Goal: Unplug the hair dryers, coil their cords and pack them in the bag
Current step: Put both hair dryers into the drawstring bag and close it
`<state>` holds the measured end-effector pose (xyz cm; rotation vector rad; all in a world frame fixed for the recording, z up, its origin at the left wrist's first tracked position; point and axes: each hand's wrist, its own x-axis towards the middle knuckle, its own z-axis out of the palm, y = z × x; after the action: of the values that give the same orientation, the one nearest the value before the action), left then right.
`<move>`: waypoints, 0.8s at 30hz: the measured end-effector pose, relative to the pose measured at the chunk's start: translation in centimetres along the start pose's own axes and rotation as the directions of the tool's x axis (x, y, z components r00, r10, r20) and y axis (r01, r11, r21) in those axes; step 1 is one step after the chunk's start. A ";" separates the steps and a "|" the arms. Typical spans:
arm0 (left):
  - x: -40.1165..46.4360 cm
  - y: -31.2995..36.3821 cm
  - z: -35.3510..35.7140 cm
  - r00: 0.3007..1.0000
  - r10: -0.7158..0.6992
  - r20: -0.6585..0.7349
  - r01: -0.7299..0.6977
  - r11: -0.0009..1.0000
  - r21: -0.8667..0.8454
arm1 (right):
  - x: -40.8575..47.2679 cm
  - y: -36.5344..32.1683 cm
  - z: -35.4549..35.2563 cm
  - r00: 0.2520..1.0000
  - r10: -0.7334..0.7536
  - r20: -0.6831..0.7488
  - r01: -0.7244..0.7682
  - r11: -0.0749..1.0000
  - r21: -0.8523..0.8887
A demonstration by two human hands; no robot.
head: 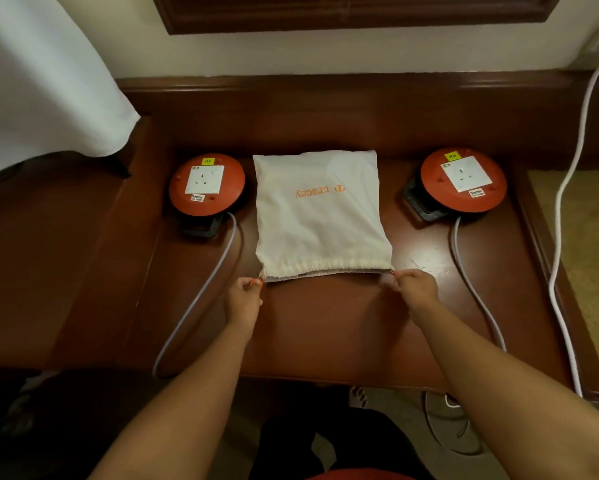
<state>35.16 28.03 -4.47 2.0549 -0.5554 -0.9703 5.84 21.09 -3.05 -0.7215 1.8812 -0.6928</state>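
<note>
Left hand & right hand each pinched a near corner of soft, limp bag; best held at drawstring hem.

Bag: orange "tracey", upside down. Reel sticker: "5 METERS".

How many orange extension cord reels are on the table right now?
2. One orange reel lies left of the white bag, the other reel right of it. Both sockets are empty. None seems hidden.
</note>
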 end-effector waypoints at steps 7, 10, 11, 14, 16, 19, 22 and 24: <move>-1.3 2.6 -2.1 0.998 -0.014 -0.062 -0.010 0.935 -0.356 | -0.5 -1.5 -3.2 0.998 -0.024 0.054 -0.009 0.846 0.534; -1.7 3.2 -2.5 0.998 -0.053 -0.017 0.038 0.870 -0.492 | -1.3 -2.3 -3.3 0.991 -0.032 0.132 -0.061 0.763 0.644; -1.8 3.4 -2.7 0.998 -0.070 0.004 0.061 0.842 -0.535 | -1.6 -2.4 -3.3 0.991 -0.035 0.129 -0.056 0.767 0.640; -1.7 3.9 -3.1 0.989 -0.131 0.074 0.147 0.736 -0.661 | -1.9 -2.2 -3.5 0.998 -0.024 0.054 -0.013 0.806 0.592; -1.3 4.1 -3.5 0.984 -0.155 0.090 0.174 0.697 -0.696 | -1.8 -1.9 -4.1 1.000 -0.013 -0.010 0.017 0.823 0.567; -0.9 3.7 -4.4 0.980 -0.171 0.101 0.196 0.745 -0.637 | -2.0 -1.6 -4.8 0.996 -0.032 -0.087 0.073 0.851 0.521; -0.3 2.7 -5.1 0.988 -0.145 0.056 0.155 0.867 -0.473 | -2.1 -1.6 -5.4 0.991 -0.032 -0.130 0.093 0.862 0.498; -0.1 2.1 -5.6 0.994 -0.104 0.018 0.104 0.927 -0.360 | -2.0 -1.4 -6.0 0.987 -0.025 -0.160 0.099 0.875 0.474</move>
<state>39.40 29.42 -0.50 1.7662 -0.2438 -1.0465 1.27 22.53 1.38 -0.4144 1.7167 -1.2324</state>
